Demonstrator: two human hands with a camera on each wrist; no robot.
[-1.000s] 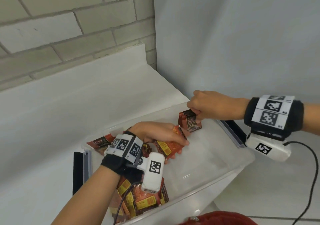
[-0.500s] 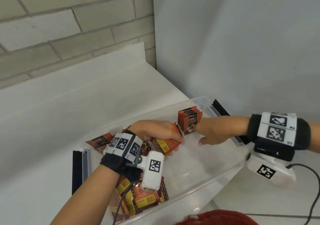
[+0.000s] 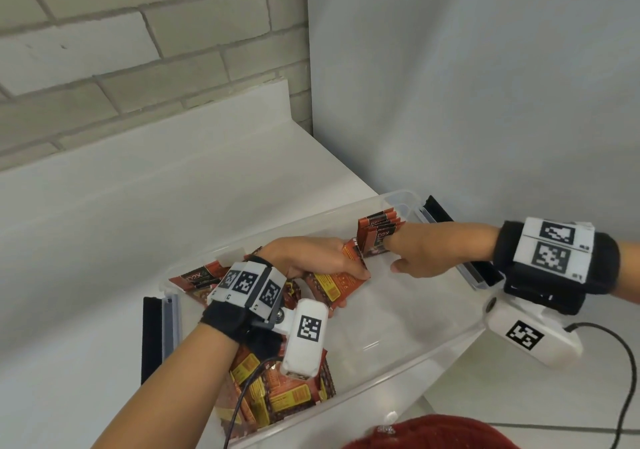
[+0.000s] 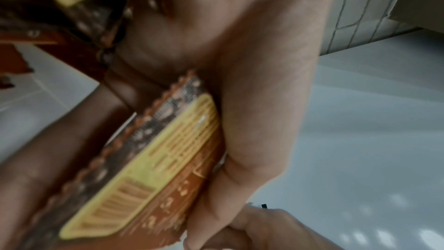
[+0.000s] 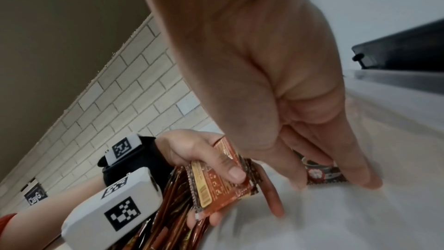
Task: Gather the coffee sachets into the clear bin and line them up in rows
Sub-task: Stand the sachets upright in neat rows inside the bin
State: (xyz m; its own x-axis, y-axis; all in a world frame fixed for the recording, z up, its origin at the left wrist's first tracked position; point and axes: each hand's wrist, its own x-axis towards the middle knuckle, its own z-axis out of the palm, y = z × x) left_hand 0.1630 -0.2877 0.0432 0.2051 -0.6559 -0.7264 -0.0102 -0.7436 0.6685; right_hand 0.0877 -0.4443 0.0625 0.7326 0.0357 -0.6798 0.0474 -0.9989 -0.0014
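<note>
Left hand (image 3: 308,256): you grip a stack of orange foil coffee sachets (image 3: 334,280).
Right hand (image 3: 420,253): straight fingers press the upright sachet row (image 3: 379,235); fingertips hidden.
Clear plastic bin (image 3: 408,355): bare floor under your right wrist.

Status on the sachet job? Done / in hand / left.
Done: all visible sachets are inside the clear bin, and a short upright row stands at its far end.
In hand: the right hand steadies that row with straight fingers; the left hand grips a few sachets.
Left: most, a loose pile at the near end, still to line up.
</note>
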